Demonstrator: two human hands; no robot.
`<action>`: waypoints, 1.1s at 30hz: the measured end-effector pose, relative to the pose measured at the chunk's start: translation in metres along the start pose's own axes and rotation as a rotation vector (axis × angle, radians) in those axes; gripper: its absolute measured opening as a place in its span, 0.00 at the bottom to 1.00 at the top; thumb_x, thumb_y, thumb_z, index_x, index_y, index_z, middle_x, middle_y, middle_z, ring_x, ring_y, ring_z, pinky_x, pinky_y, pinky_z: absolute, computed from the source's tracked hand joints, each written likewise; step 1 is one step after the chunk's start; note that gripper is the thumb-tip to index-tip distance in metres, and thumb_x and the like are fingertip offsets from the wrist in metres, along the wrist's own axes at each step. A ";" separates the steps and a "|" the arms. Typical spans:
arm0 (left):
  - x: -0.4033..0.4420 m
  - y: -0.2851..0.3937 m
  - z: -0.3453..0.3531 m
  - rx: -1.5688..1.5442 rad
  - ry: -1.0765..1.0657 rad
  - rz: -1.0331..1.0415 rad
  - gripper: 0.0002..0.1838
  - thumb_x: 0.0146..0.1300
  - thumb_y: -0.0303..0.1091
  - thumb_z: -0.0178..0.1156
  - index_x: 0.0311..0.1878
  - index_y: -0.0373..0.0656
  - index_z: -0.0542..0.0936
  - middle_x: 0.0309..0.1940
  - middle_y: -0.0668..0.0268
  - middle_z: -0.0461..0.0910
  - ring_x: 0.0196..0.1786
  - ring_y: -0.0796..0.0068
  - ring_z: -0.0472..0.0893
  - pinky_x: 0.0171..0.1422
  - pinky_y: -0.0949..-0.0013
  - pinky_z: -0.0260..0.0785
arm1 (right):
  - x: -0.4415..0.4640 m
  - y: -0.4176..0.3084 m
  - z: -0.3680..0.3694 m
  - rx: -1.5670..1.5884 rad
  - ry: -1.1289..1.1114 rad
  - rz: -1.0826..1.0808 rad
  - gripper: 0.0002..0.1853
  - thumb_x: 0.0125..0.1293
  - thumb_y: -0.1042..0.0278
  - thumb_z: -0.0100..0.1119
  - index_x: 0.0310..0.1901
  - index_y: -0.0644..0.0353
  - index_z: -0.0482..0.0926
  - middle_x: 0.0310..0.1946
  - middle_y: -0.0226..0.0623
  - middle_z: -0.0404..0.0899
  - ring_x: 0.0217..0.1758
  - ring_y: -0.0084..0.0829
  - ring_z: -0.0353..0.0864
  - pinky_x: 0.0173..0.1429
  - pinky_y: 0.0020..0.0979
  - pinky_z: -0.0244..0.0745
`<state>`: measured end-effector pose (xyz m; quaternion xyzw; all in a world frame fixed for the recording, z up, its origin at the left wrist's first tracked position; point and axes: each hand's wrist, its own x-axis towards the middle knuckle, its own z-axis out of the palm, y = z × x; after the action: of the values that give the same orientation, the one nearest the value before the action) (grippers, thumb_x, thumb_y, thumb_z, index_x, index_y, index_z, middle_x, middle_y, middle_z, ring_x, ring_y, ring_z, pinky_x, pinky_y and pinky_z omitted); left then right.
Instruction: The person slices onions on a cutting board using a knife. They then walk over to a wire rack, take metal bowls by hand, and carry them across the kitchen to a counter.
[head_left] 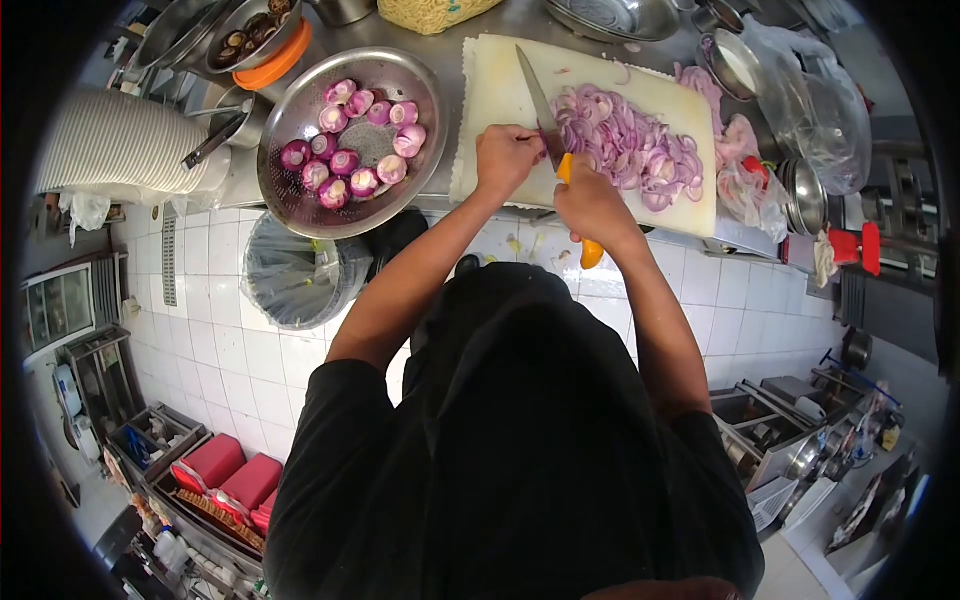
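Observation:
My right hand point(594, 203) is closed around the orange handle of a kitchen knife point(540, 100), its blade pointing away from me over a white cutting board point(490, 75). My left hand point(508, 160) is on the board left of the blade, fingers curled and pressed together on a piece of red onion point(543, 142), mostly hidden by the fingertips. To the right of the blade spreads a heap of sliced red onion point(630, 145). Several whole peeled red onions point(345, 162) sit in a perforated metal colander point(425, 95), left of the board.
Below the counter edge stands a bin with a clear liner point(300, 275). A stack of white containers point(125, 150) is at the left, near an orange-based bowl of mushrooms point(250, 40). Plastic bags point(815, 110) and metal bowls point(735, 65) crowd the right side. Noodles point(435, 12) lie at the back.

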<state>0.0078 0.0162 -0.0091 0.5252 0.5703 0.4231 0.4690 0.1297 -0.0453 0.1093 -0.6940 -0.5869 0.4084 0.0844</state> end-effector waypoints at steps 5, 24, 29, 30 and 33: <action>-0.001 0.002 0.000 0.008 0.008 -0.005 0.09 0.57 0.28 0.63 0.35 0.31 0.87 0.23 0.62 0.85 0.25 0.79 0.83 0.34 0.75 0.77 | 0.003 0.002 0.002 0.008 -0.004 -0.004 0.19 0.61 0.74 0.46 0.51 0.79 0.65 0.25 0.58 0.80 0.18 0.44 0.82 0.30 0.40 0.79; -0.031 0.038 -0.013 0.336 0.084 0.352 0.10 0.51 0.35 0.71 0.35 0.42 0.88 0.30 0.55 0.84 0.31 0.59 0.84 0.37 0.61 0.75 | 0.022 0.036 0.011 0.022 0.216 -0.083 0.19 0.66 0.63 0.50 0.54 0.66 0.70 0.42 0.66 0.79 0.49 0.65 0.78 0.53 0.55 0.71; -0.042 0.061 -0.097 0.402 0.229 0.282 0.15 0.50 0.36 0.72 0.41 0.42 0.87 0.35 0.55 0.85 0.36 0.58 0.85 0.42 0.62 0.76 | 0.017 0.051 0.046 0.100 0.132 -0.131 0.18 0.68 0.62 0.51 0.55 0.63 0.68 0.41 0.66 0.79 0.49 0.64 0.78 0.51 0.54 0.71; -0.039 0.062 -0.116 0.448 0.268 0.245 0.15 0.50 0.36 0.73 0.42 0.42 0.87 0.35 0.56 0.85 0.37 0.57 0.85 0.43 0.62 0.76 | 0.016 0.052 0.047 0.087 0.127 -0.112 0.18 0.68 0.62 0.51 0.55 0.63 0.68 0.41 0.66 0.79 0.48 0.64 0.78 0.51 0.54 0.71; -0.023 0.016 -0.169 0.703 0.432 0.344 0.19 0.48 0.37 0.71 0.44 0.41 0.85 0.37 0.53 0.84 0.41 0.54 0.84 0.47 0.57 0.77 | 0.020 0.071 0.052 0.025 0.194 -0.143 0.19 0.68 0.64 0.50 0.56 0.64 0.67 0.40 0.66 0.79 0.46 0.65 0.78 0.50 0.54 0.72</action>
<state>-0.1542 -0.0034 0.0429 0.6395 0.6686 0.3755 0.0548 0.1473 -0.0678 0.0237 -0.6856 -0.6188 0.3394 0.1784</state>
